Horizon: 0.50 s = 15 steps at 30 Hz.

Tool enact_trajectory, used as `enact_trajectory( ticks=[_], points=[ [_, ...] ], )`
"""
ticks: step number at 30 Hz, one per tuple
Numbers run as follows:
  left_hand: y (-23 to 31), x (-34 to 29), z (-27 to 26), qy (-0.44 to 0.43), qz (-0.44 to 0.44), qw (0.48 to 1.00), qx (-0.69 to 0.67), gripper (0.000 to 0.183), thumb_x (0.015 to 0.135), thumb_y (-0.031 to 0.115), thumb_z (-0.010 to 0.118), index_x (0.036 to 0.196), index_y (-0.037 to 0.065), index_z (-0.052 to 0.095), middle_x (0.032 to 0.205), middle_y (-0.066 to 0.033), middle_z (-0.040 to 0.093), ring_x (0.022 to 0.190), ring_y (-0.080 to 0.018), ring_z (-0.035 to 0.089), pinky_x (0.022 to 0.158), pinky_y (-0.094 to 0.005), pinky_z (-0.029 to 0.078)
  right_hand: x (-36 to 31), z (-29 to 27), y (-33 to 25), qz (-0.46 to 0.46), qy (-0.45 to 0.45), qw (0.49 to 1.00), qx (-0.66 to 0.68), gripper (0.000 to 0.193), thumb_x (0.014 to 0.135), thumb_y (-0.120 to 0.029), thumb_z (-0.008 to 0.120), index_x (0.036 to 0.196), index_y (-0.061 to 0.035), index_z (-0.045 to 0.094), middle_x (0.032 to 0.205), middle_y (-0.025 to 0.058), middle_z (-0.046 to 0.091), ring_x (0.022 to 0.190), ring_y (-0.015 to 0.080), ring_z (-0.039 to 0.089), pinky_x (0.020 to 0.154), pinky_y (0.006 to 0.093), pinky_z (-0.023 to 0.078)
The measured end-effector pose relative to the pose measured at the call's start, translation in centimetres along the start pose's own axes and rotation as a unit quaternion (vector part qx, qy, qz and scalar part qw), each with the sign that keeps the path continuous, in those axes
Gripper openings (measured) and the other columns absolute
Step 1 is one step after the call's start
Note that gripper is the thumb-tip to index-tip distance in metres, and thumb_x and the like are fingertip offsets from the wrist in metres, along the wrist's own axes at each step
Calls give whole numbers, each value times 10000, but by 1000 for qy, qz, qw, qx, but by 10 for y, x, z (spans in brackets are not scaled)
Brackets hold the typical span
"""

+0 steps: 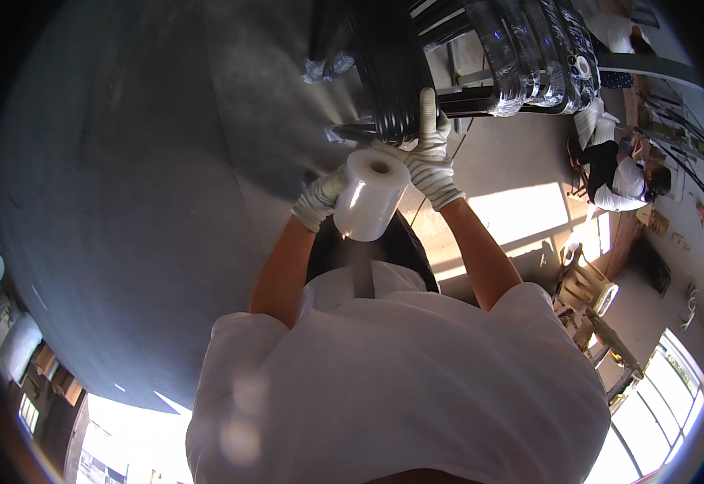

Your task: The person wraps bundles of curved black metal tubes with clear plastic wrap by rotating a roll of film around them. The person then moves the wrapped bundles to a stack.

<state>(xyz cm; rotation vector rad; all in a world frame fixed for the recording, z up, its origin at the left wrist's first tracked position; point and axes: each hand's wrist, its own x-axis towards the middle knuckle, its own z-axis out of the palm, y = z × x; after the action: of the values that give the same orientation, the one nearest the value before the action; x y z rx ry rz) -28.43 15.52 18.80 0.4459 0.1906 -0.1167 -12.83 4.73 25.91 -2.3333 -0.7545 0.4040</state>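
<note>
Both gloved hands are gripping a roll of clear stretch film (370,196) held up just below a film-wrapped bundle of black bars (449,56). The left hand (320,198) is curling its fingers around the roll's lower end (partly hidden), while the right hand (432,157) is closing on the upper end, index finger pointing up against the bundle.

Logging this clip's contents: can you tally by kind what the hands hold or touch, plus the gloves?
White knit gloves: 2, on the left hand and the right hand
Roll of clear stretch film: 1
Film-wrapped black frame bundle: 1
Total: 4
</note>
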Motion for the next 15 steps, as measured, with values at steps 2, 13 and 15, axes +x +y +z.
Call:
enact_trajectory(
  ticks=[2, 13, 15],
  points=[
    [-8, 5, -6, -14, 8, 999, -29, 756, 700, 501, 715, 1230, 12, 486, 1138, -80, 577, 1036, -161, 557, 913, -293, 467, 1, -7, 19, -34, -68, 988, 137, 1077, 659, -428, 791, 1446, -174, 101, 1292, 128, 294, 1145, 220, 397, 961, 329, 401],
    [-12, -16, 43, 55, 100, 992, -50, 920, 639, 568, 720, 1305, 30, 382, 1234, -126, 513, 1120, -245, 528, 958, -371, 463, -17, 6, 25, 19, -110, 776, 621, 398, 798, -319, 665, 1098, -99, 522, 955, -10, 562, 857, 91, 552, 746, 213, 430],
    [-21, -21, 59, 179, 147, 973, -1, 973, 613, 634, 694, 1314, 45, 364, 1237, -128, 503, 1130, -260, 518, 960, -394, 459, -26, 19, 25, -53, -121, 895, 425, 464, 759, -383, 661, 1104, -103, 526, 983, -1, 571, 900, 101, 557, 783, 245, 433]
  ],
)
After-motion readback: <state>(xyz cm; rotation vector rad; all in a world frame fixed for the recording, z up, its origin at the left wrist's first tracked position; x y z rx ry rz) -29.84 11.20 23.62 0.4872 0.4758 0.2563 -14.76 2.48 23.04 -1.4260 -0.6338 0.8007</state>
